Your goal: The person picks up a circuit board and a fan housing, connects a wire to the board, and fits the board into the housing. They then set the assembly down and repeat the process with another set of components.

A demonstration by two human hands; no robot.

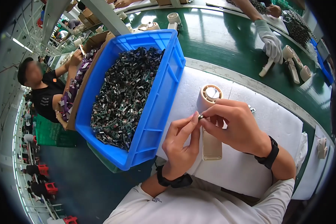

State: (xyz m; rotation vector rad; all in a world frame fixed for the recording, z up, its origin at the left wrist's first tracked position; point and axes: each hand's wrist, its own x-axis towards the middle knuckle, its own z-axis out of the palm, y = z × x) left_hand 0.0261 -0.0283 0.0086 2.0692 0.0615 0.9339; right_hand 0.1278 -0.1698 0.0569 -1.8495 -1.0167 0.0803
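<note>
A small dark circuit board [201, 117] is pinched at the fingertips of both my hands, above the white foam sheet. My left hand [181, 143] grips it from the left with thumb and forefinger. From the other side, the thumb and forefinger of my right hand [235, 121] close on it, covering most of it. Beneath them lies a cream handheld fan shell [212, 146], its handle pointing toward me and its round head [211, 94] on the far side. Another small board piece [252, 109] shows just beyond my right hand.
At left stands a blue bin [153, 123] filled with small circuit boards [127, 93]. Behind it is a cardboard box [69, 121] of purple-wrapped parts. Across the green conveyor [220, 41], a co-worker's gloved hand [272, 46] touches a cream part near more fan shells [295, 63].
</note>
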